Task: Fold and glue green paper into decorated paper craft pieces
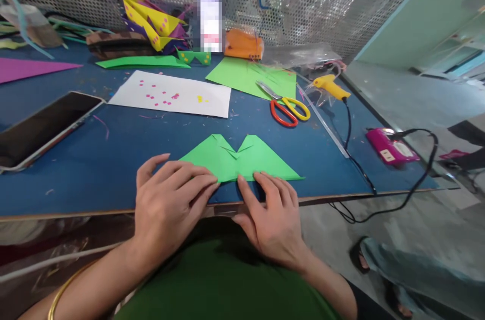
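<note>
Both grips (162, 204) (273, 219) on plain green paper (237, 167)

Perforated screen (303, 12) behind blue table (151, 133)

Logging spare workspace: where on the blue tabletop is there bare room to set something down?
Mostly bare: between the smartphone and left hand, and between the folded green paper and clear glue stick. Crowded: along the perforated panel, around the orange pouch.

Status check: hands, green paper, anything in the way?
Left hand and right hand touching folded green paper along its near edge. Paper on blue table, notch facing away. Scissors beyond it, not touching.
</note>
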`<action>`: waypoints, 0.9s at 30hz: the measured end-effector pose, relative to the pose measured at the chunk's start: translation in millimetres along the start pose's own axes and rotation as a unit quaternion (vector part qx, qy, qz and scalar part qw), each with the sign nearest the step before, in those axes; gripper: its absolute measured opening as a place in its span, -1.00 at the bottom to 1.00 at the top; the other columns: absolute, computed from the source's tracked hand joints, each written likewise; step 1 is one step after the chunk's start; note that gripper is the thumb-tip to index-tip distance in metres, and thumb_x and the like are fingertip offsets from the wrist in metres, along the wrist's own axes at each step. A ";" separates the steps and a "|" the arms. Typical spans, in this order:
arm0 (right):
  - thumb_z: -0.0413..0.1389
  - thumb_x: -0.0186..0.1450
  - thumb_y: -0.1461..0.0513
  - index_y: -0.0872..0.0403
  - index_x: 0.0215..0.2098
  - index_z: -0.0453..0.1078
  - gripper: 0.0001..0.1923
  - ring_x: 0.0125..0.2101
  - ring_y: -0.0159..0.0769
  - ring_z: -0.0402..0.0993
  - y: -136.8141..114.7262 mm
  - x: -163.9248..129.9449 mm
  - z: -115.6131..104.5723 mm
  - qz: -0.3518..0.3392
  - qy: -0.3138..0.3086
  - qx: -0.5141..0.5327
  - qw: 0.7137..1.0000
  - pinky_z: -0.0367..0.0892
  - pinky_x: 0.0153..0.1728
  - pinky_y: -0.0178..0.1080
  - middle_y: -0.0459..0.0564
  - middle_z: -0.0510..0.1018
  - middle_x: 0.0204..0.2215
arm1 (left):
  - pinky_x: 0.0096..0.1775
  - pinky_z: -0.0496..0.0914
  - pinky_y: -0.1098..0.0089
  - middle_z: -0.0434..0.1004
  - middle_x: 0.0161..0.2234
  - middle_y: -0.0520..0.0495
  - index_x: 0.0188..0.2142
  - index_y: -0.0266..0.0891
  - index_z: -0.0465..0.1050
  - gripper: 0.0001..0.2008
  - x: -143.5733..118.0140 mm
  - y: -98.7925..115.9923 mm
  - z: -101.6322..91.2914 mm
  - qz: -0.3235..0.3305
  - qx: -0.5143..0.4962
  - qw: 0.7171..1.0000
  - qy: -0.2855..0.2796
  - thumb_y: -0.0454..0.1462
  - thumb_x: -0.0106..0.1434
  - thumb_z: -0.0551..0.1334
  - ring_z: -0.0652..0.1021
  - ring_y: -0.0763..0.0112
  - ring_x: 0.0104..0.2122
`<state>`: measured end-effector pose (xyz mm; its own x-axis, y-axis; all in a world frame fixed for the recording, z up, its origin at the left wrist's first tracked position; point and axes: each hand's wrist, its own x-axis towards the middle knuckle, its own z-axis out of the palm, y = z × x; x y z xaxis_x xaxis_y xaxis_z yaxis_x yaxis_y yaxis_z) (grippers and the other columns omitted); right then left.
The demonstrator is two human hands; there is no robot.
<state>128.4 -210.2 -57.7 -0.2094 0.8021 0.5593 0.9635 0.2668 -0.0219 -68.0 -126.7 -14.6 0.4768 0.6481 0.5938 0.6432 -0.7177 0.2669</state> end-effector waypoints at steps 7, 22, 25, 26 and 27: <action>-0.03 0.46 0.09 0.25 0.19 0.40 -0.51 0.16 -0.04 0.31 -1.9 2.4 2.5 -0.032 0.013 0.011 0.999 0.22 0.18 -0.04 0.28 0.45 0.13 | 0.15 0.20 -0.02 0.69 -0.29 0.12 -0.30 -0.02 0.58 -0.82 1.3 7.3 5.3 -0.009 0.001 1.000 -0.025 -0.27 0.40 0.21 0.62 0.27 -0.24; -0.02 0.47 0.11 0.23 0.16 0.42 -0.55 0.03 -0.12 0.39 0.4 5.1 9.1 -0.045 0.018 0.054 0.997 0.27 0.10 -0.11 0.18 0.55 -0.01 | 0.08 0.28 0.00 0.60 -0.34 0.01 -0.43 -0.13 0.51 -0.79 12.7 5.9 7.3 -0.051 -0.008 0.998 -0.046 -0.30 0.35 0.20 0.56 0.24 -0.26; -0.02 0.46 0.09 0.17 0.18 0.40 -0.55 0.03 -0.12 0.38 0.8 5.4 7.8 -0.043 0.009 0.054 0.998 0.28 0.08 -0.10 0.15 0.55 0.00 | 0.08 0.28 0.02 0.59 -0.34 0.00 -0.43 -0.14 0.49 -0.80 13.3 5.4 6.5 -0.050 -0.006 0.997 -0.056 -0.29 0.34 0.20 0.55 0.24 -0.26; -0.03 0.47 0.08 0.15 0.19 0.40 -0.54 0.02 -0.11 0.38 0.7 5.5 7.2 -0.042 0.006 0.053 0.998 0.28 0.08 -0.09 0.14 0.54 -0.01 | 0.08 0.28 0.02 0.59 -0.34 0.00 -0.43 -0.14 0.49 -0.81 13.3 5.4 6.2 -0.049 -0.005 0.997 -0.059 -0.28 0.34 0.21 0.55 0.23 -0.26; -0.03 0.47 0.07 0.13 0.19 0.40 -0.54 0.02 -0.11 0.37 0.5 5.6 6.6 -0.041 0.003 0.052 0.998 0.28 0.07 -0.09 0.14 0.54 -0.01 | 0.08 0.28 0.03 0.59 -0.34 0.00 -0.42 -0.14 0.49 -0.81 13.2 5.4 5.9 -0.049 -0.004 0.997 -0.063 -0.28 0.34 0.21 0.55 0.23 -0.25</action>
<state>126.6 -202.0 -60.0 -0.2860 0.7720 0.5676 0.9205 0.3858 -0.0609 -54.7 -120.6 -9.8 0.4842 0.7414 0.4646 0.6853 -0.6515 0.3255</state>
